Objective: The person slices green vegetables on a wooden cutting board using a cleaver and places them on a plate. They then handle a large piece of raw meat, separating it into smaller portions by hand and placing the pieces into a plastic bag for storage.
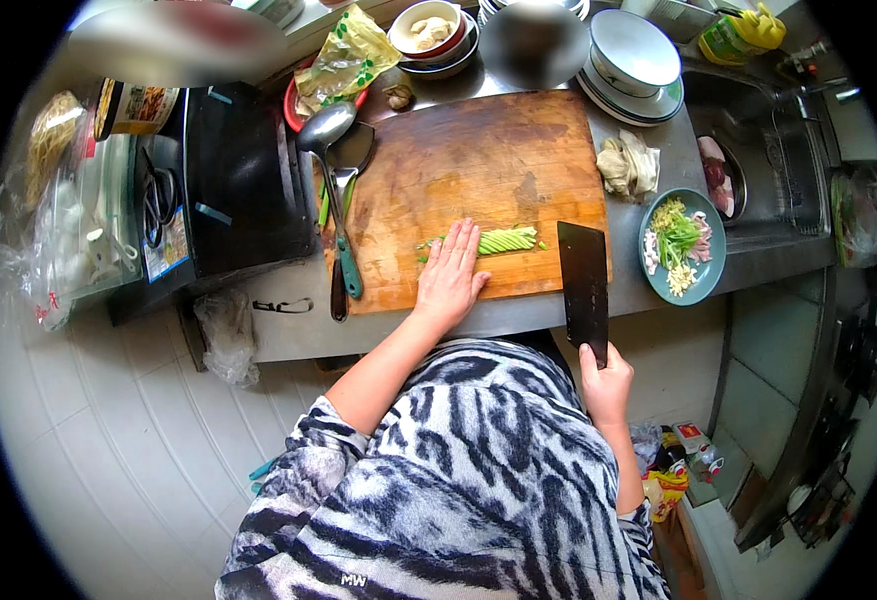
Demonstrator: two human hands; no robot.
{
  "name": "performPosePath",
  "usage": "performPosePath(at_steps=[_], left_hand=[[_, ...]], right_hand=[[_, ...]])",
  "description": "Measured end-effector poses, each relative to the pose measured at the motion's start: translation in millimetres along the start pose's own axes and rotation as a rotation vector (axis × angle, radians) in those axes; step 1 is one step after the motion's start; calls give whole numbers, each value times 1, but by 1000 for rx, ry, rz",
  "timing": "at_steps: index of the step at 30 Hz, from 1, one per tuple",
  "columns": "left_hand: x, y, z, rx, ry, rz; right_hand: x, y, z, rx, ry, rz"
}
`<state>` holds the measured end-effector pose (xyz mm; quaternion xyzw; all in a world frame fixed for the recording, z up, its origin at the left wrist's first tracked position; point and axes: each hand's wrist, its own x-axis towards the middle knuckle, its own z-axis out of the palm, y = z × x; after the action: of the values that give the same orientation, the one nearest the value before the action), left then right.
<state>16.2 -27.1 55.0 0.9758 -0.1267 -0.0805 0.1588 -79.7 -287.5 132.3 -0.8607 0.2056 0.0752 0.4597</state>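
My left hand (448, 272) lies flat on the wooden cutting board (468, 150), fingers stretched out and pressed on one end of a row of green vegetable slices (506, 240). The slices lean over one another, and part of the row is hidden beneath my fingers. My right hand (606, 380) is closed around the handle of a cleaver (583, 280). Its broad dark blade points away from me over the board's right edge, apart from the slices. At the board's left side rest a ladle (329, 128) and a dark spatula (356, 150), with green stalks partly under them.
Right of the board stands a blue-green plate (710, 280) of chopped ingredients beside a crumpled cloth-like bundle (628, 166). Stacked bowls (634, 50) sit behind it. The sink (778, 150) holds raw meat (715, 175). A black stove-like panel (243, 170) is on the left.
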Motion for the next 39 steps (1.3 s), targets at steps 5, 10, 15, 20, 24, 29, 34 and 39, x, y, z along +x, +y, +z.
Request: performPosePath(at_steps=[5, 10, 15, 20, 24, 29, 34, 39], left_hand=[[1, 10, -9, -22, 28, -30], [1, 26, -8, -50, 17, 79], [10, 23, 3, -74, 16, 96], [7, 36, -7, -71, 25, 86], [21, 48, 0, -103, 45, 126], [26, 43, 5, -151, 31, 137], [18, 42, -10, -200, 10, 117], [6, 26, -8, -126, 10, 82]], right_hand=[[4, -5, 0, -15, -12, -24], [7, -9, -1, -16, -42, -8], [8, -5, 0, -43, -32, -40], [10, -5, -2, -66, -12, -18], [11, -7, -3, -89, 3, 11], [16, -7, -5, -100, 12, 13], [22, -16, -6, -115, -18, 21], [32, -15, -6, -171, -27, -25]])
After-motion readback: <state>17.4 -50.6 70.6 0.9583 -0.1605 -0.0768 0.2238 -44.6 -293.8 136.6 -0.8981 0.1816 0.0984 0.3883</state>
